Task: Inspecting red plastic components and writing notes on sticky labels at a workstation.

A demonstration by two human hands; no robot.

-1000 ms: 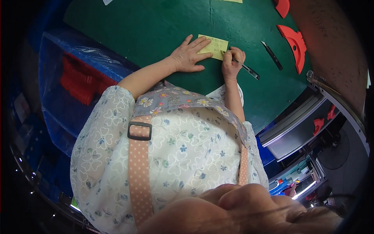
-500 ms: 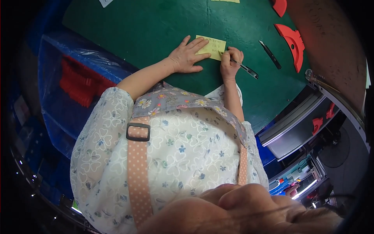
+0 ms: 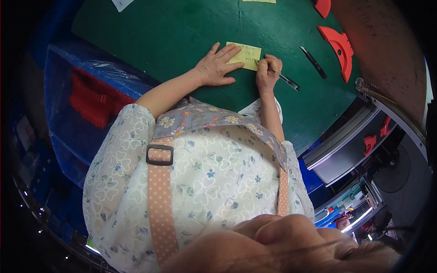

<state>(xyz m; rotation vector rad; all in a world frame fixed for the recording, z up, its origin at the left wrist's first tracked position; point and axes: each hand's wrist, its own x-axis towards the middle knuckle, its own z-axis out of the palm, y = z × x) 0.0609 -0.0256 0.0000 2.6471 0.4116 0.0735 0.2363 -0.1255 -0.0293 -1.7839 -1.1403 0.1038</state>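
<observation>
A yellow paper slip [image 3: 249, 53] with handwriting lies flat on the green table [image 3: 182, 34]. My left hand [image 3: 215, 68] rests spread on the slip's left part, its fingertips pressing the paper down. In my right hand [image 3: 268, 75] a pen [image 3: 287, 81] with a clear barrel is gripped, its tip on the slip near the last written line. The pen's rear end points down to the right. To the right of that hand lies a black craft knife [image 3: 313, 62], touched by neither hand.
Curved red plastic parts [image 3: 339, 52] lie at the table's right edge. A blue plastic-lined bin [image 3: 59, 109] with red pieces [image 3: 93, 100] stands at left. Another yellow slip [image 3: 259, 1] and a white paper [image 3: 122, 4] sit at the far side. A grey conveyor-like unit [image 3: 350, 141] is at right.
The whole view has shifted slightly. My left hand stays spread on the slip, and the pen in my right hand remains at the writing with hardly any movement.
</observation>
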